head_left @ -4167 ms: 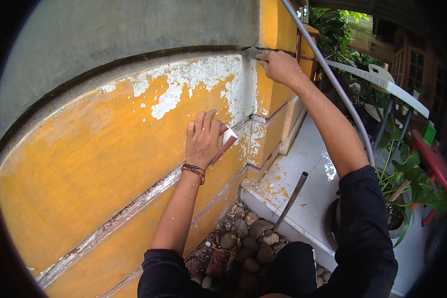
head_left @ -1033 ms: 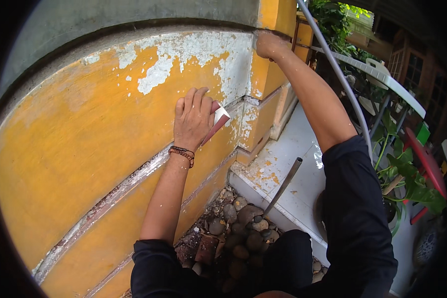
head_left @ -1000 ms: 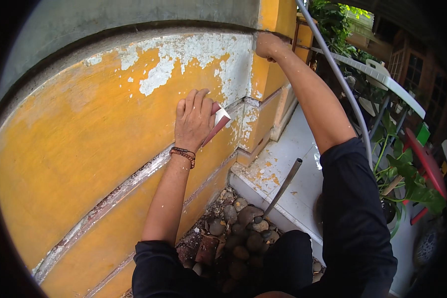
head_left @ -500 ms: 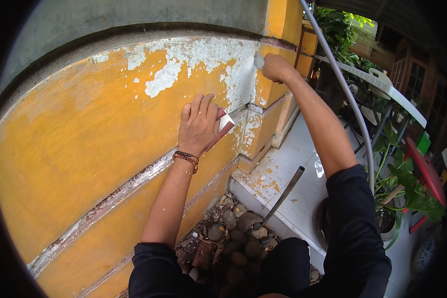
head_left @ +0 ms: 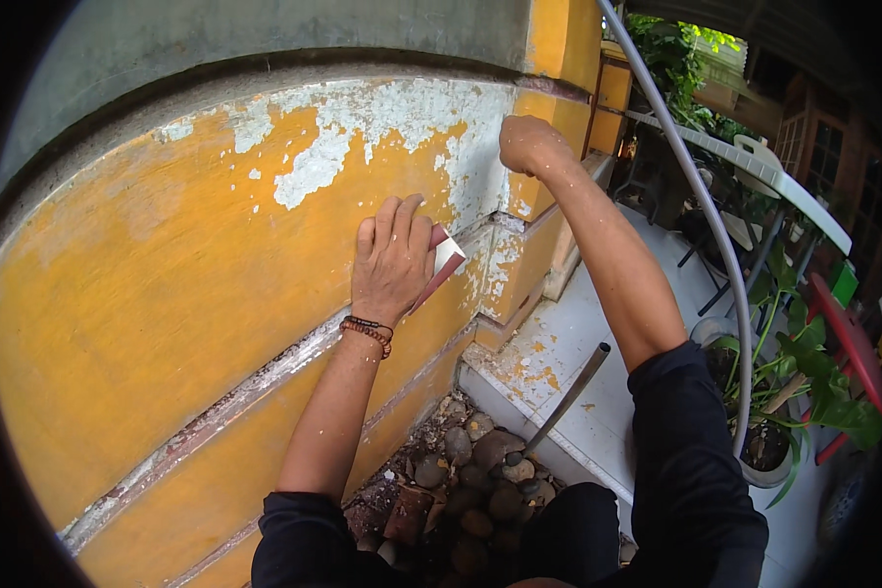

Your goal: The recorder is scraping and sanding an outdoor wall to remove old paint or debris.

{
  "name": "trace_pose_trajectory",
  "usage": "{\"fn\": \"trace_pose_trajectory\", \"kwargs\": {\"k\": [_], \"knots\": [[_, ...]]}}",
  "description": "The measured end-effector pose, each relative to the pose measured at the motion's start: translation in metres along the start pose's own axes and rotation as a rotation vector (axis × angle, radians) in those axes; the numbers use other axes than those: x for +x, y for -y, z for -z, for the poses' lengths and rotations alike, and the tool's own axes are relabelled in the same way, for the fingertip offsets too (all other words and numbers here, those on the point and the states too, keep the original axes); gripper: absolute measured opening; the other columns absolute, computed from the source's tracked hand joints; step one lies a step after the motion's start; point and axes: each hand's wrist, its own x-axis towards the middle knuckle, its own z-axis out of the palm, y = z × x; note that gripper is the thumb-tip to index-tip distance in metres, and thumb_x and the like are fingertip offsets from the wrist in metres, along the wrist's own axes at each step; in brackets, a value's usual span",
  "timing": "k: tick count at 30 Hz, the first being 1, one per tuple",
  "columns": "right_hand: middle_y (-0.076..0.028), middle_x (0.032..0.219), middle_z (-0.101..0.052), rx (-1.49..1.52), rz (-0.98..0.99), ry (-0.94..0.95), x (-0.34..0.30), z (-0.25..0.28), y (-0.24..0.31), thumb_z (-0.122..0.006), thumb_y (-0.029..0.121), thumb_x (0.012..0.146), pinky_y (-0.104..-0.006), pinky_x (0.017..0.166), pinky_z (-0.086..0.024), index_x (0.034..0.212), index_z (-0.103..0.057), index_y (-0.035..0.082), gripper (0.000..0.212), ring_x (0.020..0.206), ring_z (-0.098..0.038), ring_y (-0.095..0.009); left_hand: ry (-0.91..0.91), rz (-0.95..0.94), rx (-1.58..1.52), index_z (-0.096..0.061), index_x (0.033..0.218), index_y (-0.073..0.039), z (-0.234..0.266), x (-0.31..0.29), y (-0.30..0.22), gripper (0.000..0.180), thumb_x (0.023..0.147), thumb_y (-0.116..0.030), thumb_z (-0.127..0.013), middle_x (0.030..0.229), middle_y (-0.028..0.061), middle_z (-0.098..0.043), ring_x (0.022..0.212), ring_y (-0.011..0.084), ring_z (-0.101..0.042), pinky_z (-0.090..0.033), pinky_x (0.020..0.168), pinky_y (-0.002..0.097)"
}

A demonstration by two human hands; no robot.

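Observation:
My left hand (head_left: pixel 393 257) leans on the yellow wall (head_left: pixel 196 323), a beaded bracelet at its wrist. Under its fingers is a folded piece of sandpaper (head_left: pixel 450 257), reddish brown with a white back. Farther right, my right hand (head_left: pixel 536 146) is closed in a fist near the wall's inner corner. The scraper in it is hidden now; its flat grey blade edge showed half a second ago. Between and above the hands, a patch of peeled paint (head_left: pixel 402 113) bares a whitish layer.
Paint flakes (head_left: pixel 539 372) lie on the white tiled ledge (head_left: pixel 608 412). A dark pipe (head_left: pixel 568 397) rises beside stones (head_left: pixel 480 480) at my feet. A grey hose (head_left: pixel 701 196) curves past my right arm, near a potted plant (head_left: pixel 766 451) and a red chair (head_left: pixel 857 353).
My right hand has shifted left and slightly down along the wall corner, its grey blade going out of sight. My left hand stays put with the sandpaper. The view has tilted slightly.

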Motion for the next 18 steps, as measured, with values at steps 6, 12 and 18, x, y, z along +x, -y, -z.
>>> {"fn": "trace_pose_trajectory", "kwargs": {"k": [6,12,18], "knots": [[-0.018,0.062,-0.062,0.211,0.006,0.210,0.024,0.034,-0.035,-0.049,-0.004,0.083,-0.0405,0.039,-0.044,0.077,-0.065,-0.010,0.018,0.045,-0.058,-0.026,0.002,-0.002,-0.025,-0.062,0.107,-0.012,0.000,-0.003,-0.003,0.020,0.090,-0.022,-0.067,0.138,0.0018,-0.061,0.133,0.0212,-0.051,-0.031,0.108,0.0380],[-0.021,0.063,-0.064,0.007,0.067,0.219,0.019,0.033,-0.052,-0.050,-0.003,0.083,-0.0412,0.042,-0.048,0.075,-0.064,-0.012,0.018,0.048,-0.062,-0.029,0.011,-0.007,-0.058,-0.062,0.105,-0.011,0.006,-0.002,-0.003,0.019,0.090,-0.021,-0.066,0.136,0.0044,-0.061,0.134,0.0229,-0.050,-0.034,0.106,0.0390],[-0.030,0.082,-0.069,0.267,0.127,-0.048,-0.025,-0.019,-0.031,-0.059,0.006,0.084,-0.0507,0.068,-0.056,0.088,-0.069,-0.012,0.022,0.075,-0.071,-0.041,0.039,-0.029,-0.087,-0.061,0.105,-0.010,0.010,-0.003,0.003,0.020,0.088,-0.019,-0.067,0.136,0.0038,-0.060,0.134,0.0230,-0.050,-0.032,0.108,0.0396]]}}
